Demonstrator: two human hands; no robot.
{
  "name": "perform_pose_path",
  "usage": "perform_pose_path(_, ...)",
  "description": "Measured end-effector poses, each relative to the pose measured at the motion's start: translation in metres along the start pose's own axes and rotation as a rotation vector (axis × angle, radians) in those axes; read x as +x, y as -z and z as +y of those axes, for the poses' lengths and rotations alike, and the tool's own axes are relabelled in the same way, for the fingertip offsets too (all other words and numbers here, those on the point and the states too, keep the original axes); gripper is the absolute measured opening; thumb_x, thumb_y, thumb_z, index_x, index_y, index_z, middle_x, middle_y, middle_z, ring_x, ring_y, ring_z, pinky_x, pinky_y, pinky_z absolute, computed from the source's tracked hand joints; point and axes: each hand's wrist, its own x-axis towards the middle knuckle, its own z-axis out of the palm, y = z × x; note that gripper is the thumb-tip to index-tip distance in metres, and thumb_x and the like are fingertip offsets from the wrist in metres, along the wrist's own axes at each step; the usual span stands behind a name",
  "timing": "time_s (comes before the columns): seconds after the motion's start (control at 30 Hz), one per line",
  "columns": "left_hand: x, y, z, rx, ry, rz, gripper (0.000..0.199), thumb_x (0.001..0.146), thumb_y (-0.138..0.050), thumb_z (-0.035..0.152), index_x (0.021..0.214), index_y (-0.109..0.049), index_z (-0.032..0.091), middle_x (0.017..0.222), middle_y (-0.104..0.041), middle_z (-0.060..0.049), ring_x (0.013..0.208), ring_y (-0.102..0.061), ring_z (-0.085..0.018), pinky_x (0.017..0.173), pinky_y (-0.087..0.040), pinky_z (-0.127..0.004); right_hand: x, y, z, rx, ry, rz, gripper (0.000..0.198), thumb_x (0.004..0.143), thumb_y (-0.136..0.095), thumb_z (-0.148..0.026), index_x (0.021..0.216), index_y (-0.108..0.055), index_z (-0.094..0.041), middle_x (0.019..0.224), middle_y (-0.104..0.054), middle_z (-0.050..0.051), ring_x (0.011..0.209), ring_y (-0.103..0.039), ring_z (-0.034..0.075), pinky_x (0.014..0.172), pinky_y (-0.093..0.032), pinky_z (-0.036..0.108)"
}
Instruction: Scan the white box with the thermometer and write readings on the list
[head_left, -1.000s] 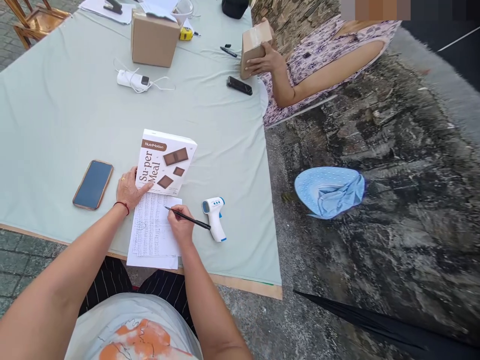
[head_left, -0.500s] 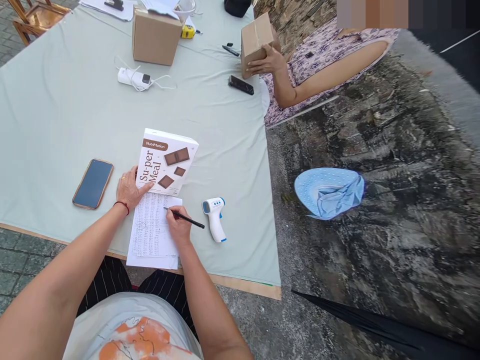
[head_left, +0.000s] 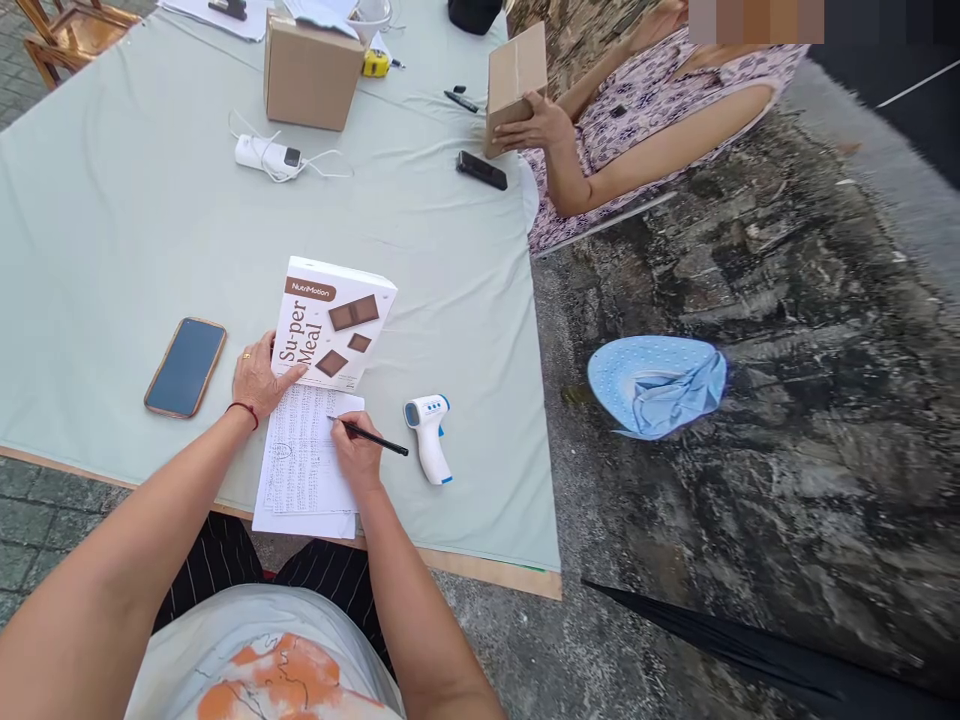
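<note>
My left hand (head_left: 259, 378) grips the lower left edge of a white "Su-per Meal" box (head_left: 341, 325) with chocolate pieces printed on it; the thumb lies on its front and the other fingers are partly hidden. Below the box, printed sheets of paper (head_left: 307, 455) lie at the table's near edge. My right hand (head_left: 358, 450) is closed around a black pen (head_left: 379, 438), its tip at the upper part of the top sheet. Right of that hand lies a white and blue infrared thermometer (head_left: 430, 437). A smartphone (head_left: 185, 367) rests left of my left hand.
Farther back stand a cardboard box (head_left: 311, 75), a white device with a cable (head_left: 268, 157) and a yellow tape measure (head_left: 376, 63). At the table's right side another person's hand (head_left: 538, 125) holds a small carton (head_left: 516, 80) near a black case (head_left: 482, 170). A blue hat (head_left: 660, 385) lies beyond the edge.
The other person's carton has tilted and shifted slightly right, and that person's second arm now shows raised behind it. My hands, the box and the pen look almost unchanged.
</note>
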Motion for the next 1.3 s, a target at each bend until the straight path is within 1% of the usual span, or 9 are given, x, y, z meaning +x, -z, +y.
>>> perform_pose_path(0.2,0.0001,-0.0003,-0.0007,0.001,-0.007,0.007,0.068,0.082,-0.059,0.064,0.132,-0.05,0.019,0.117,-0.067,-0.012,0.109,-0.058,-0.033,0.094,-0.044,-0.046,0.0001,0.0,0.0012,0.002,-0.019,0.035,0.013,0.075,-0.055,-0.034,0.07,-0.056,-0.022,0.06,-0.055,-0.004,0.057,-0.048,0.013,0.058,-0.042,0.028)
perform_pose_path(0.33,-0.0003,0.0007,0.0001,-0.004,-0.004,-0.001,0.068,0.083,-0.059,0.064,0.133,-0.049,0.018,0.118,-0.066,-0.012,0.11,-0.058,-0.033,0.095,-0.044,-0.046,0.0005,-0.0006,0.0016,-0.014,0.004,0.029,0.012,0.075,-0.055,-0.033,0.07,-0.055,-0.022,0.06,-0.055,-0.004,0.057,-0.048,0.013,0.058,-0.042,0.028)
perform_pose_path(0.6,-0.0002,0.0001,-0.0006,-0.006,-0.012,0.011,0.067,0.083,-0.058,0.065,0.132,-0.05,0.02,0.117,-0.066,-0.012,0.108,-0.058,-0.033,0.093,-0.044,-0.045,0.0004,-0.0005,0.0012,-0.01,0.003,0.015,0.012,0.075,-0.055,-0.033,0.069,-0.054,-0.022,0.059,-0.054,-0.004,0.056,-0.048,0.014,0.057,-0.042,0.028)
perform_pose_path(1.17,0.0,0.0017,0.0007,-0.014,0.004,-0.005,0.068,0.082,-0.059,0.064,0.132,-0.049,0.019,0.119,-0.066,-0.012,0.11,-0.057,-0.034,0.095,-0.043,-0.046,-0.0006,-0.0005,0.0009,-0.005,-0.007,0.047,0.012,0.076,-0.053,-0.032,0.069,-0.053,-0.023,0.06,-0.054,-0.004,0.058,-0.048,0.013,0.059,-0.042,0.028)
perform_pose_path(1.3,0.0,0.0015,0.0004,-0.016,-0.001,0.002,0.067,0.082,-0.058,0.065,0.132,-0.049,0.021,0.119,-0.066,-0.012,0.111,-0.057,-0.034,0.095,-0.043,-0.047,-0.0003,-0.0013,0.0017,-0.034,0.018,0.04,0.011,0.076,-0.053,-0.031,0.069,-0.053,-0.023,0.059,-0.053,-0.005,0.057,-0.047,0.013,0.058,-0.041,0.028)
